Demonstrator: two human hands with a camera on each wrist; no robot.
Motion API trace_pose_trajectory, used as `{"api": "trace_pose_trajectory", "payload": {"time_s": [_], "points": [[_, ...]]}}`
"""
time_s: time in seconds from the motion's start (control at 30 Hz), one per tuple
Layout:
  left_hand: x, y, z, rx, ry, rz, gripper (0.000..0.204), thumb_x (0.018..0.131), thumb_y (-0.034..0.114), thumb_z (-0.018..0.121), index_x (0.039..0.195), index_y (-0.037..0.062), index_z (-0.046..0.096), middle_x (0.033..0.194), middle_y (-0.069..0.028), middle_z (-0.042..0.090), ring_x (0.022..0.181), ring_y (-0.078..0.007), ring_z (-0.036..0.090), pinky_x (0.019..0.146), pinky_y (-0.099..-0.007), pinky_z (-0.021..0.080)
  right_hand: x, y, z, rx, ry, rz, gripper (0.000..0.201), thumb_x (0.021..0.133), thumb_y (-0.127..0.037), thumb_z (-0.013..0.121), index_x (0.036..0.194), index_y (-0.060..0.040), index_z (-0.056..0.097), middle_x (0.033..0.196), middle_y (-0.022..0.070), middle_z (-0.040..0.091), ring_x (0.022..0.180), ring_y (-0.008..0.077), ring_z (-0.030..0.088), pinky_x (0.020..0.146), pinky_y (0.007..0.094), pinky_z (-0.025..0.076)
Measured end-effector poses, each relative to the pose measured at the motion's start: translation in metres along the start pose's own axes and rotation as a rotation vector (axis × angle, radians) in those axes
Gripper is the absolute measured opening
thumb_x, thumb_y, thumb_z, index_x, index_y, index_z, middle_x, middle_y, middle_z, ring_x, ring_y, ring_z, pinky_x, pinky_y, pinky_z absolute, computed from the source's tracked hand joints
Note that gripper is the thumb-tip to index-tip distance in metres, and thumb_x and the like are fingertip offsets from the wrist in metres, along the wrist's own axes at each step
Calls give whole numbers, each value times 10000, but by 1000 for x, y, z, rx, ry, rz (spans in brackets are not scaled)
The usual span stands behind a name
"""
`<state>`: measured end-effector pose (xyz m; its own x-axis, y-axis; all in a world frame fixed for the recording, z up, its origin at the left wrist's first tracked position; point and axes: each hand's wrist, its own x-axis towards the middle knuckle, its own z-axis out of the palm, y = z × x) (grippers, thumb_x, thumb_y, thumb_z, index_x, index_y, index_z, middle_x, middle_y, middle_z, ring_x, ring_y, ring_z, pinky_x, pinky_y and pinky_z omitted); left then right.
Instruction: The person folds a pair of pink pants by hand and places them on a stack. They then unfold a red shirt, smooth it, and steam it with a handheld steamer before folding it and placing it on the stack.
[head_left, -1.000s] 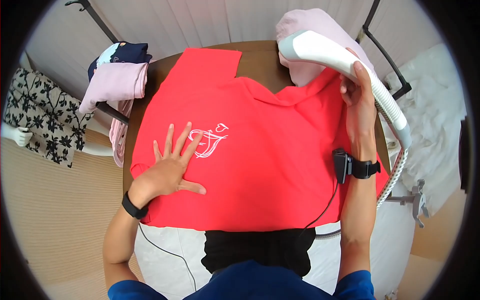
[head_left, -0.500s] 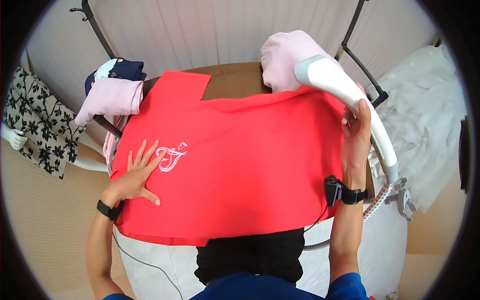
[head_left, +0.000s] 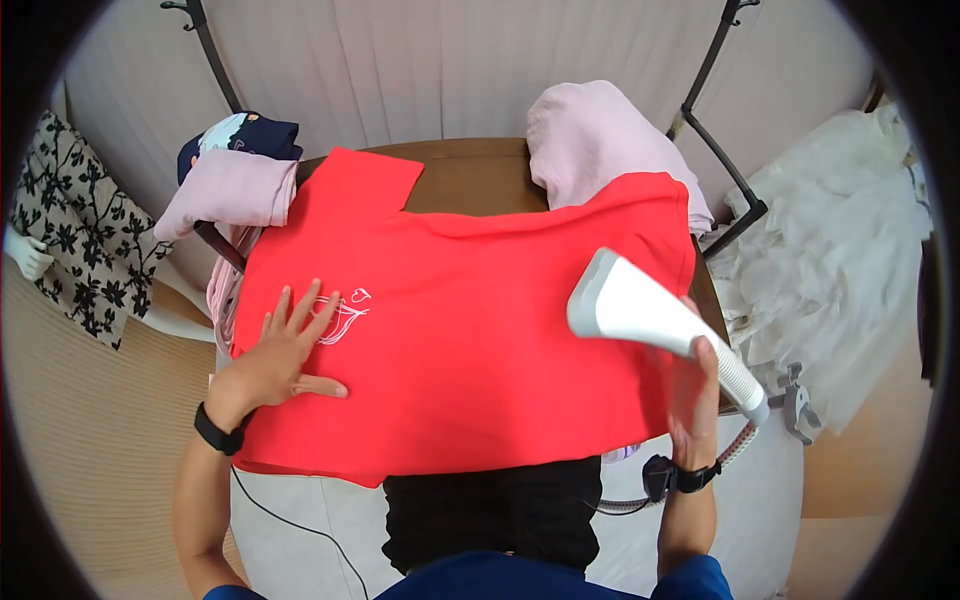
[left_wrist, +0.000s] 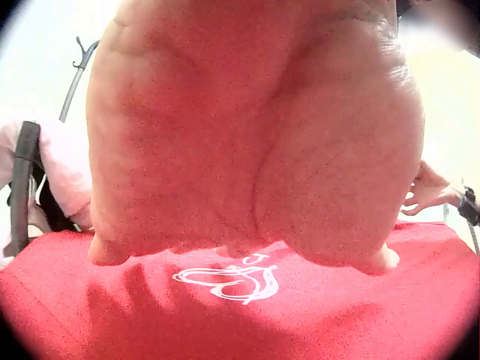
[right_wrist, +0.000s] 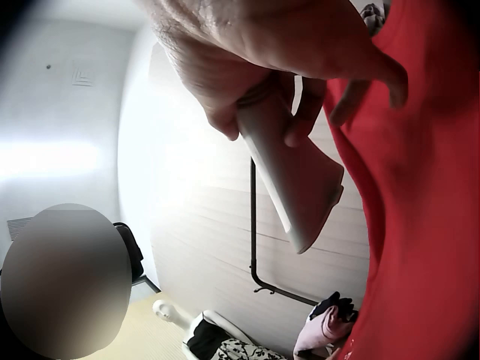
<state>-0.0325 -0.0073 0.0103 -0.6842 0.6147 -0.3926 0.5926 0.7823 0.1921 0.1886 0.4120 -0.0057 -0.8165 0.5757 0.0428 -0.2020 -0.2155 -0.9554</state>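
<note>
A red garment [head_left: 490,360] is spread over a brown-topped table [head_left: 470,175], with a white line-drawn print [head_left: 345,328] on its left part. My left hand [head_left: 268,368] lies over the cloth beside the print, fingers and thumb spread wide. In the left wrist view the palm arches above the red cloth and casts a shadow on it. My right hand [head_left: 692,400] grips the handle of a white garment steamer [head_left: 645,305], whose head points left over the garment's right part. In the right wrist view, fingers wrap round the steamer [right_wrist: 292,172] near the red cloth.
Pink cloth [head_left: 600,140] is heaped at the table's back right; folded clothes [head_left: 235,185] sit back left. Black rack poles [head_left: 722,170] rise on both sides. The steamer's hose [head_left: 735,445] trails down right, near a grey bracket [head_left: 800,405] and white ruffled fabric [head_left: 840,260].
My right hand has brought the steamer from the back right toward the front, over the garment. The garment's dipping back edge has become straighter. My left hand keeps its spread pose by the print.
</note>
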Motion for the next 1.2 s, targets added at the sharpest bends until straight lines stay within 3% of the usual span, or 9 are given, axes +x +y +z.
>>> {"api": "trace_pose_trajectory", "payload": {"time_s": [0.1,0.2,0.33,0.63,0.77,0.9,0.97,1.07,1.2], "points": [[-2,11,9,90,-99,-86,1407,597,814,737,1642,203,20,1691,-196,-66,1501,-564,-49,1171,-709,163,-5,10,1,-7,5,59,802,906,-501,681,1485,1,443,1467,163,512,1410,261,432,1198,447,282],[-9,6,20,122,-71,-99,1409,603,859,687,1640,203,-6,1691,-191,-78,1498,-563,-81,1173,-716,125,-7,18,-1,19,-29,46,792,924,-480,674,1497,3,421,1477,115,504,1392,242,446,1195,403,294],[-27,5,29,112,-37,-117,1399,619,872,663,1641,181,4,1691,-193,-80,1497,-559,-102,1171,-723,98,-11,27,-5,30,-41,72,791,924,-468,680,1493,16,417,1473,126,502,1407,234,424,1199,380,284],[-53,7,35,77,-63,-166,1376,641,832,683,1638,140,33,1687,-208,-87,1496,-564,-97,1177,-706,128,-28,31,5,47,-16,133,821,892,-481,701,1476,27,426,1463,170,497,1415,263,418,1225,401,253],[-54,7,23,42,-111,-164,1262,730,795,648,1636,129,75,1688,-211,-49,1512,-540,-36,1201,-652,162,-36,28,-1,109,-10,165,824,876,-457,735,1466,32,430,1454,166,499,1414,262,418,1233,401,254],[-43,9,7,43,-59,-105,1177,778,785,608,1631,126,134,1683,-227,29,1516,-530,0,1206,-630,184,-43,25,-9,149,-5,167,825,874,-445,744,1467,32,425,1453,153,499,1417,256,416,1240,396,252],[-27,27,-6,47,70,-25,1143,792,791,587,1625,126,175,1672,-243,90,1514,-533,24,1206,-626,190,-46,24,-11,142,12,155,823,882,-439,738,1476,29,414,1459,139,497,1421,249,414,1243,390,252],[6,43,-11,52,52,62,1141,789,796,584,1627,143,168,1673,-240,84,1508,-544,30,1192,-640,221,-50,23,-14,152,24,164,816,891,-430,731,1483,27,405,1462,134,495,1424,245,411,1244,388,255],[30,44,-5,97,-17,-34,1208,744,826,599,1635,169,116,1680,-227,43,1488,-583,39,1149,-687,273,-55,22,-19,167,29,153,809,898,-422,726,1487,27,400,1466,140,491,1422,244,413,1243,389,260]]}}
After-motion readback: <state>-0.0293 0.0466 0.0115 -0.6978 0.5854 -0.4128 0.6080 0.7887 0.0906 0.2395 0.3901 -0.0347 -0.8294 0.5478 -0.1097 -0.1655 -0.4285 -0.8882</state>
